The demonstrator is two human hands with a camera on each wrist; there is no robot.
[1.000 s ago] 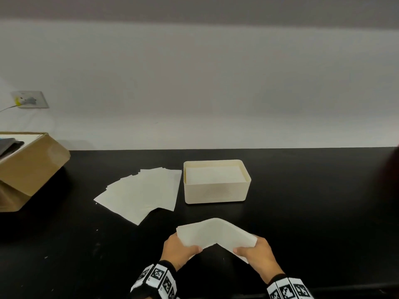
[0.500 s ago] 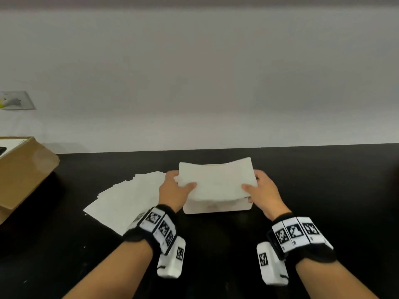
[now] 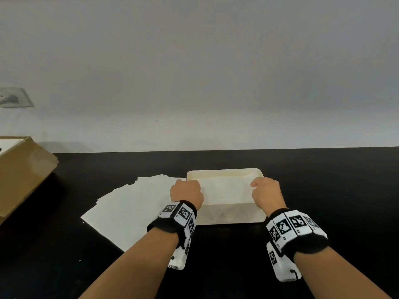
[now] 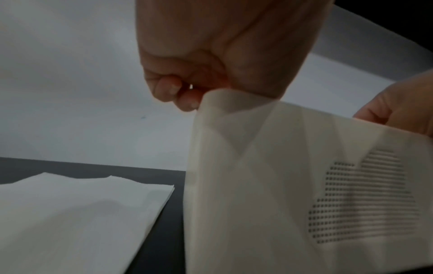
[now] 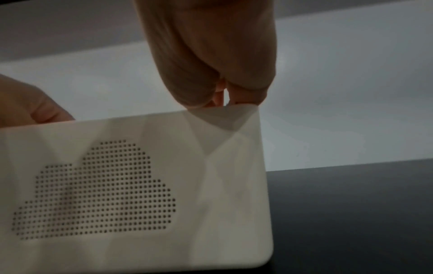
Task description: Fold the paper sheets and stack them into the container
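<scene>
A cream container [image 3: 231,213] with a dotted cloud pattern on its front wall [image 5: 211,185] stands on the black table [image 3: 323,180]. A folded paper sheet [image 3: 226,189] lies inside it. My left hand [image 3: 186,190] reaches down at the sheet's left end and my right hand [image 3: 266,193] at its right end, each with curled fingers that appear to pinch it. The container's wall [image 4: 293,185] hides the fingertips in both wrist views. Several unfolded sheets [image 3: 133,210] lie fanned out left of the container.
An open cardboard box [image 3: 23,169] sits at the table's far left. A wall socket [image 3: 15,98] is on the grey wall behind. The table's far edge meets the wall just beyond the container.
Both hands carried the folded sheet from the table's near edge up over the container and lowered it inside. The sheet now lies flat in the container.
</scene>
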